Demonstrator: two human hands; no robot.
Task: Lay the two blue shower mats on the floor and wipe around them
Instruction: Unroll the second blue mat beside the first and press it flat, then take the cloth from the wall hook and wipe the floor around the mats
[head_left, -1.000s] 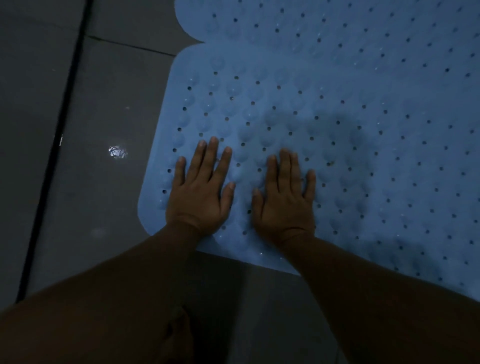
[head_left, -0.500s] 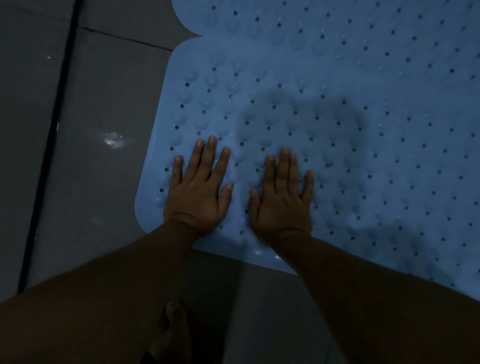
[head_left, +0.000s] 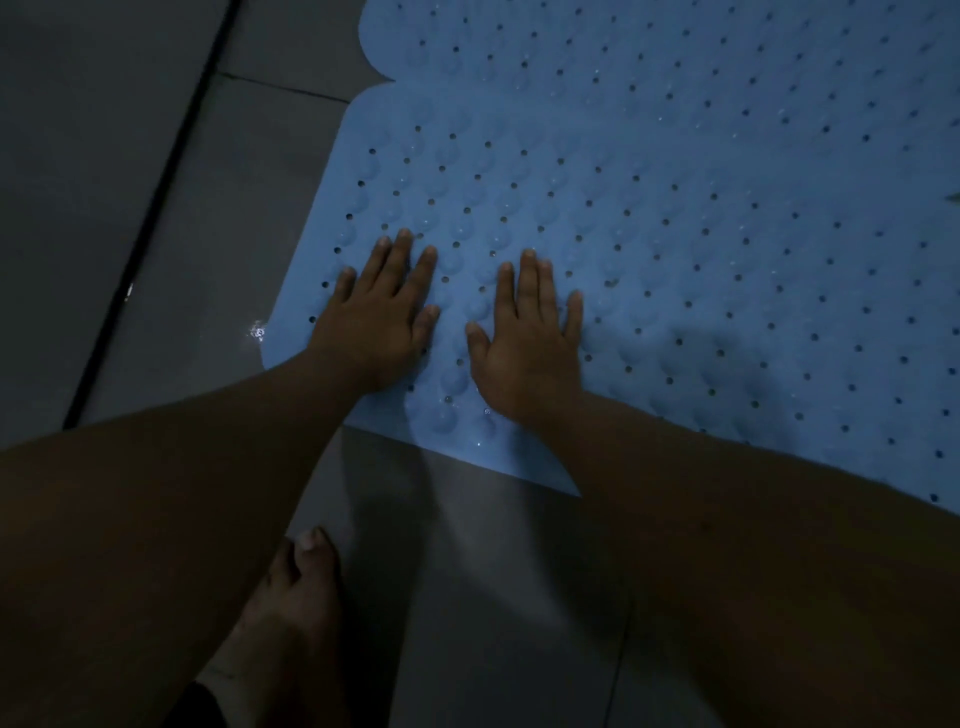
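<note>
Both arms reach forward and down, bare forearms running in from the lower corners. Left hand (head_left: 374, 322) lies palm down, fingers straight and slightly fanned, thumb out to the right. Right hand (head_left: 530, 343) sits just beside it, also flat, fingers together, thumb angled left. A bare foot (head_left: 291, 597) shows below, between the arms.

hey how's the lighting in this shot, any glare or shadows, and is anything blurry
Head view: dim overall, bluish cast; one small bright glint on the wet floor tile left of the near blue mat; soft shadows fall on the mat right of the right hand and on the floor below it; the left hand is reasonably sharp, while both forearms at the bottom are dark and soft.
</note>
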